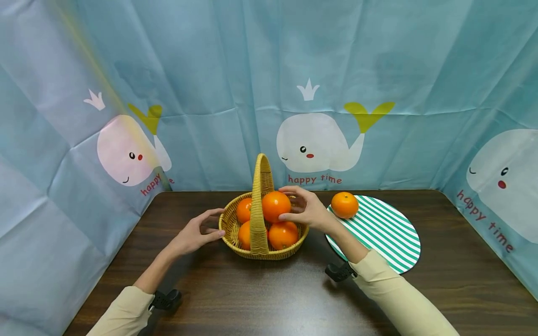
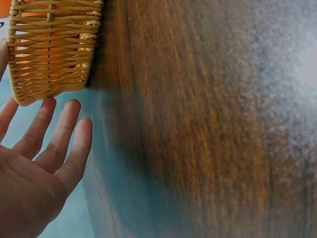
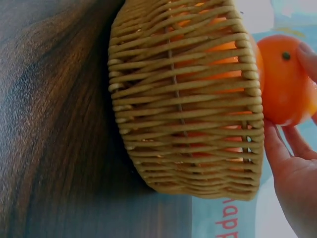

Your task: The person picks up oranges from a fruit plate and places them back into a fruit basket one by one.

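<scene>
In the head view a yellow wicker basket [image 1: 260, 254] with a tall arched handle stands mid-table. Several oranges [image 1: 283, 235] lie inside it. My right hand [image 1: 308, 210] holds another orange [image 1: 276, 206] between thumb and fingers, over the basket's right side beside the handle. In the right wrist view that orange [image 3: 282, 82] shows its green stem end, just past the rim. My left hand [image 1: 197, 235] is at the basket's left end, thumb and fingertips right at the rim. Its fingers [image 2: 62, 131] are nearly straight in the left wrist view and hold nothing.
To the right, a round placemat [image 1: 386, 228] with green and white stripes lies on the dark wooden table [image 1: 235, 298]. One orange [image 1: 344, 205] sits at its far left edge. Blue curtains [image 1: 210, 70] with printed whales enclose the table's back and sides.
</scene>
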A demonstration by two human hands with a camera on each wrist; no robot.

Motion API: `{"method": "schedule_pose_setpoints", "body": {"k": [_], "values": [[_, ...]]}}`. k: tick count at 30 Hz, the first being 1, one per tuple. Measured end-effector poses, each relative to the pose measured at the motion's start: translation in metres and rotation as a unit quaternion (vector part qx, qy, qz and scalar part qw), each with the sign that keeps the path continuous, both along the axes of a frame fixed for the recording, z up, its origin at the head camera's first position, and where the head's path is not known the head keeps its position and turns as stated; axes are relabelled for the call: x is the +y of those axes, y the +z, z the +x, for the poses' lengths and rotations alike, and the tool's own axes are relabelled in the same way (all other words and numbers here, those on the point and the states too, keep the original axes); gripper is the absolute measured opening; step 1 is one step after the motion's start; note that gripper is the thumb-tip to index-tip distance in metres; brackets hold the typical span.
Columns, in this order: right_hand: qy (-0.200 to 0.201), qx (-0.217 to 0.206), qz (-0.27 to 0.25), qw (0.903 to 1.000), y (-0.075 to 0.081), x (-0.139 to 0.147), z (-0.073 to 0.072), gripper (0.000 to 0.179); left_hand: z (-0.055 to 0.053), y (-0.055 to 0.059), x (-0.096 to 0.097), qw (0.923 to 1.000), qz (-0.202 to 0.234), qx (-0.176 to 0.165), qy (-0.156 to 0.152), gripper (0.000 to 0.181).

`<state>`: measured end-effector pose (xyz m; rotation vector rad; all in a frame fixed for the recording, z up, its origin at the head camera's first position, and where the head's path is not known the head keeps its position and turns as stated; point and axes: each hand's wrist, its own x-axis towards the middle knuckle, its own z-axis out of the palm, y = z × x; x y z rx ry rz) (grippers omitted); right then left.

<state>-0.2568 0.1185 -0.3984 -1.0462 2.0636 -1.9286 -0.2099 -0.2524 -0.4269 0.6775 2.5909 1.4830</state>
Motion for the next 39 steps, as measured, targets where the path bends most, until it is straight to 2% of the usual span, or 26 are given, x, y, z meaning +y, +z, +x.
{"method": "schedule_pose_setpoints", "body": {"k": [8, 16, 25, 33, 39], "values": [[0.004, 0.005, 0.005, 1.0000, -0.001, -0.006, -0.001, 0.064, 0.000, -0.001, -0.001, 1.0000, -0.002, 0.002, -0.001, 0.062], [0.019, -0.007, 0.003, 0.9998, -0.002, 0.001, -0.003, 0.061, 0.000, -0.001, -0.001, 1.0000, -0.002, 0.002, -0.001, 0.062], [-0.009, -0.006, 0.010, 0.9999, -0.002, 0.027, -0.001, 0.049, -0.002, -0.002, -0.002, 1.0000, -0.003, -0.004, -0.001, 0.061], [-0.021, -0.023, 0.005, 0.9995, -0.003, 0.056, 0.000, 0.045, -0.002, -0.002, -0.002, 1.0000, -0.007, 0.001, -0.001, 0.061], [-0.053, 0.001, 0.033, 0.9980, 0.000, 0.080, 0.003, 0.045, -0.002, -0.003, -0.003, 1.0000, -0.006, 0.002, -0.003, 0.061]]}}
